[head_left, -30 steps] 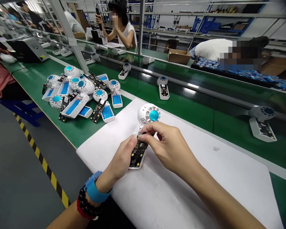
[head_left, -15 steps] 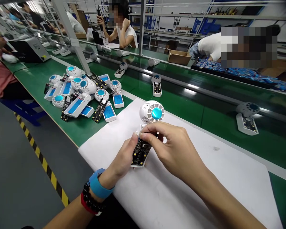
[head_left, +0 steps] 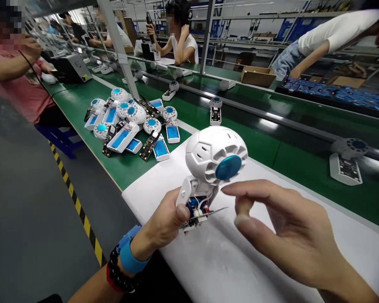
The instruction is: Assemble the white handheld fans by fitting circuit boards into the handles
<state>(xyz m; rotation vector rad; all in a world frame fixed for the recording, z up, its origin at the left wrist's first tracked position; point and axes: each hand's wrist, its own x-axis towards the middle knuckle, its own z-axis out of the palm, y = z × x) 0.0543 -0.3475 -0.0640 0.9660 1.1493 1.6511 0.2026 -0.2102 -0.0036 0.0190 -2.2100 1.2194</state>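
My left hand [head_left: 170, 214] grips a white device [head_left: 205, 151] by its handle part, raised over the white sheet. The device has a round, slotted head with a shiny blue disc facing right. Below the head, its open housing shows a blue part, thin wires and a small white connector. A circuit board [head_left: 205, 216] juts out edge-on from beneath; part of it is covered by my thumb. To the right of the device is my right hand [head_left: 281, 231], its index finger and thumb apart with nothing between them. The index tip is close to the housing.
A white sheet [head_left: 265, 252] covers the bench in front of me. A pile of similar devices [head_left: 129, 122] lies at the left on the green bench [head_left: 110, 170]. Several more sit along the dark conveyor, one near the right [head_left: 347, 164]. Co-workers sit or lean around.
The device has been lifted off the sheet and tilted, its head now nearer to me. My right hand has let go and drawn away to the right. The view has turned left.
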